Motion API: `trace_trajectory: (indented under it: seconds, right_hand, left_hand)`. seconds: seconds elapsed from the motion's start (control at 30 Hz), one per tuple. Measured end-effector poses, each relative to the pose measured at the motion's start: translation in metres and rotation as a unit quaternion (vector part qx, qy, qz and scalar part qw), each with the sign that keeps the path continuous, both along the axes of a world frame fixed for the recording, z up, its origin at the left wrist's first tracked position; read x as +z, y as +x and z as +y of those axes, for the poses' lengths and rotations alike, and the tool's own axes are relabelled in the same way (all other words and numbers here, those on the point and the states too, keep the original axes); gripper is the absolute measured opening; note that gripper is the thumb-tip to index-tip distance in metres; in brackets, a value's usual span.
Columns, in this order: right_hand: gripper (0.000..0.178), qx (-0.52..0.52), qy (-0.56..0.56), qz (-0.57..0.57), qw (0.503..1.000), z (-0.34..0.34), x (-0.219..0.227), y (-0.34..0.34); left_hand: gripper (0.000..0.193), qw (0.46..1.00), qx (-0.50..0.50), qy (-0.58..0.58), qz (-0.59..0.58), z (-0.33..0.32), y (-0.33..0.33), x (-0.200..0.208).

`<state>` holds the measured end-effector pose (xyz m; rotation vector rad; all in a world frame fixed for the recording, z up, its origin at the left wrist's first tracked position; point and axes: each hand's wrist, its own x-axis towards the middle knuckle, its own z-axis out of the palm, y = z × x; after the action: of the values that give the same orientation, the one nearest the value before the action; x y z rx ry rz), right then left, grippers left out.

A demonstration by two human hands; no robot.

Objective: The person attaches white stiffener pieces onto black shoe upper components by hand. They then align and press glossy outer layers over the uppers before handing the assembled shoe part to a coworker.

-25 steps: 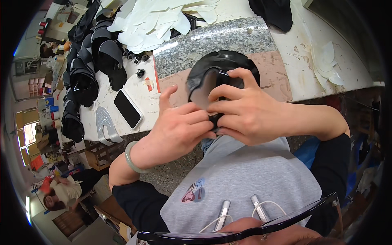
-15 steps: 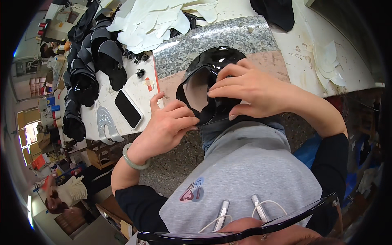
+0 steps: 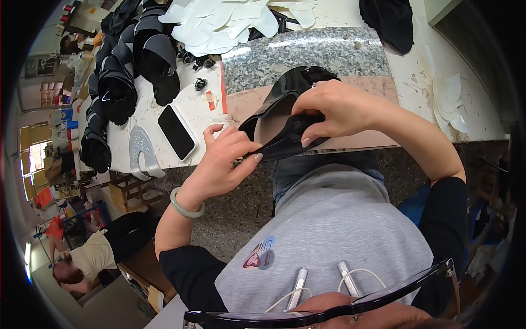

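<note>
**Glossy black shoe upper held in both hands above the bench edge**

My right hand (image 3: 337, 109) is closed over the top of a glossy black shoe upper (image 3: 285, 123), fingers curled down its near side and the thumb tucked under. My left hand (image 3: 224, 159) pinches the lower left tip of the same piece between thumb and forefinger; the remaining fingers are loosely bent and hold nothing. The upper sits raised off the work surface, over the near edge of a pinkish board (image 3: 378, 88), in front of my chest.

Behind the board lies a speckled granite slab (image 3: 307, 52). To the left, on the white bench (image 3: 148, 118), a dark phone (image 3: 176, 131) lies flat, with a pale curved template (image 3: 141, 153) just beside it. A row of further black uppers (image 3: 118, 82) runs along the far left, and white cut pieces (image 3: 224, 22) are heaped at the top. Another person (image 3: 82, 257) bends over at lower left, well apart from me.
</note>
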<state>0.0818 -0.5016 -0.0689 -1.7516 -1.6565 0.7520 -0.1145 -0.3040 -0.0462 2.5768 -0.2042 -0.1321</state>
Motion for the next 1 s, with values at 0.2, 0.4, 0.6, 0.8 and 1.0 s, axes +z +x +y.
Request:
trace_trajectory:
  seconds: [0.2,0.4,0.6,0.8,1.0]
  right_hand:
    - [0.042,-0.031,-0.045,-0.004,0.999,-0.003,0.012,-0.004]
    - [0.032,-0.088,-0.016,0.012,0.996,-0.009,0.006,-0.013]
    - [0.027,-0.092,0.02,-0.028,0.995,-0.014,0.002,-0.019]
    - [0.028,-0.071,0.007,0.006,0.997,-0.035,0.02,-0.006]
    - [0.031,-0.104,-0.074,0.172,0.977,-0.047,0.048,0.009]
  left_hand:
    - [0.014,0.999,0.028,0.017,-0.032,-0.004,0.007,0.0]
    - [0.012,0.998,-0.018,0.039,-0.047,-0.015,0.014,-0.001]
    - [0.016,0.994,-0.063,0.033,-0.088,-0.035,0.028,0.003]
    - [0.014,0.996,-0.067,-0.016,-0.047,-0.038,0.04,0.01]
    - [0.025,0.968,0.018,-0.19,0.164,-0.049,0.068,0.033]
